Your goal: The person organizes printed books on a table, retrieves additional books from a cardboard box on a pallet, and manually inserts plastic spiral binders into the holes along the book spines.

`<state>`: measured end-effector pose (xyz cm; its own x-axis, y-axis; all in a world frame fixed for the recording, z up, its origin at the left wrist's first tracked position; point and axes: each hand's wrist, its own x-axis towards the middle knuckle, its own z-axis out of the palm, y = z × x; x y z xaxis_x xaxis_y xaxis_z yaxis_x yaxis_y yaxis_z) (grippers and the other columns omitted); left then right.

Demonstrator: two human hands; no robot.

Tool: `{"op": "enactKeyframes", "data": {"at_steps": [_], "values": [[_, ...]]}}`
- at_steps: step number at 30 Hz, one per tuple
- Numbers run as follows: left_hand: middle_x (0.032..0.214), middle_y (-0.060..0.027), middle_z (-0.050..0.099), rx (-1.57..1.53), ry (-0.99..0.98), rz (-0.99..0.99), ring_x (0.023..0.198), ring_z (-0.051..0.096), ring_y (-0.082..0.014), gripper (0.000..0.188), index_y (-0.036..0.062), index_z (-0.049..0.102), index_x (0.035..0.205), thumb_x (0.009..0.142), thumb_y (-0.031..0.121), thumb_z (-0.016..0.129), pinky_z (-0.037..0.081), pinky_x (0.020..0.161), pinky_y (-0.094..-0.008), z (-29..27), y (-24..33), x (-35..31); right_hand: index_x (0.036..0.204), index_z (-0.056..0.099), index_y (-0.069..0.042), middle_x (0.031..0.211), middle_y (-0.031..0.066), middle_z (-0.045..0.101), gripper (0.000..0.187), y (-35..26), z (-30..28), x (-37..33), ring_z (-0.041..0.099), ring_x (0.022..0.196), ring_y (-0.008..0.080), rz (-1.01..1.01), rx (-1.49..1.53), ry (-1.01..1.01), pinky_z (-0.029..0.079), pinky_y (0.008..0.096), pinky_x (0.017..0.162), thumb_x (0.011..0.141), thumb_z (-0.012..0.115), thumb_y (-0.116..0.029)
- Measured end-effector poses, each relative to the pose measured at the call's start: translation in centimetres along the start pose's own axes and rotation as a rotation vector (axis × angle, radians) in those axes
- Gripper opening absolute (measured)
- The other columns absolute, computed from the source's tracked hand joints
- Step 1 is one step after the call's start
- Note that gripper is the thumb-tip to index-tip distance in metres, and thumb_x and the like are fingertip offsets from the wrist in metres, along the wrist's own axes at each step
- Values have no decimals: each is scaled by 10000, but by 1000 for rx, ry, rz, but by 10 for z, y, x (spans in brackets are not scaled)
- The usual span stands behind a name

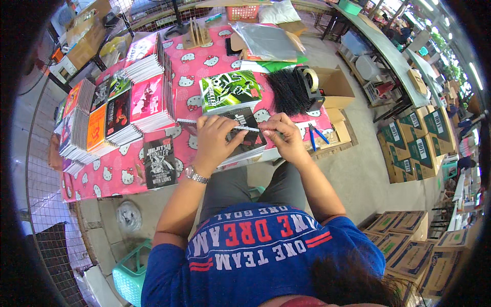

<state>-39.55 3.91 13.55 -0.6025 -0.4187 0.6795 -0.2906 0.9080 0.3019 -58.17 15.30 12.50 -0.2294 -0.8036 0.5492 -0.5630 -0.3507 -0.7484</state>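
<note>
A black-covered notebook (244, 116) lies in front of me, on top of a small stack at the table's near edge. My left hand (217, 137) grips its left part, thumb and fingers closed along a pale bound edge. At the right end of that edge, my right hand (283, 134) has its fingertips pinched together; what is between them is too small to make out. Just beyond is a stack of green-covered notebooks (231, 91). A heap of black spiral binding coils (290, 93) sits to the right, with blue-handled pliers (317, 137) nearer my right hand.
Stacked notebooks (149, 97) fill the left of the pink patterned table cover (192, 66). One black notebook (160, 162) lies at the front left. A tape dispenser (313, 89) stands beside the coils. Cartons (417, 143) are piled on the floor at right; a green stool (130, 276) is at lower left.
</note>
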Motion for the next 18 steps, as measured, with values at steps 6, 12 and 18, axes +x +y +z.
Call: {"op": "enactKeyframes", "data": {"at_steps": [6,12,18], "values": [[860,-29,643,22,-78,8,856,564,-199,233,96,637,871,794,312,681,337,814,-377,0,5,2,1102,626,-4,833,96,568,264,-17,-13,2,581,819,224,224,0,-257,465,331,734,921,560,-185],[965,-49,596,110,-204,150,927,551,-223,228,115,582,1055,839,189,588,353,843,-400,11,29,9,1249,511,-49,888,139,548,419,-34,-18,9,589,848,258,302,-55,-257,467,355,716,842,610,-73],[962,-58,609,39,-249,100,918,555,-227,199,108,577,1016,850,217,592,354,819,-397,2,26,8,1170,501,-1,910,171,635,298,-41,-21,12,658,768,254,250,-114,-372,509,342,678,893,543,-101]]}}
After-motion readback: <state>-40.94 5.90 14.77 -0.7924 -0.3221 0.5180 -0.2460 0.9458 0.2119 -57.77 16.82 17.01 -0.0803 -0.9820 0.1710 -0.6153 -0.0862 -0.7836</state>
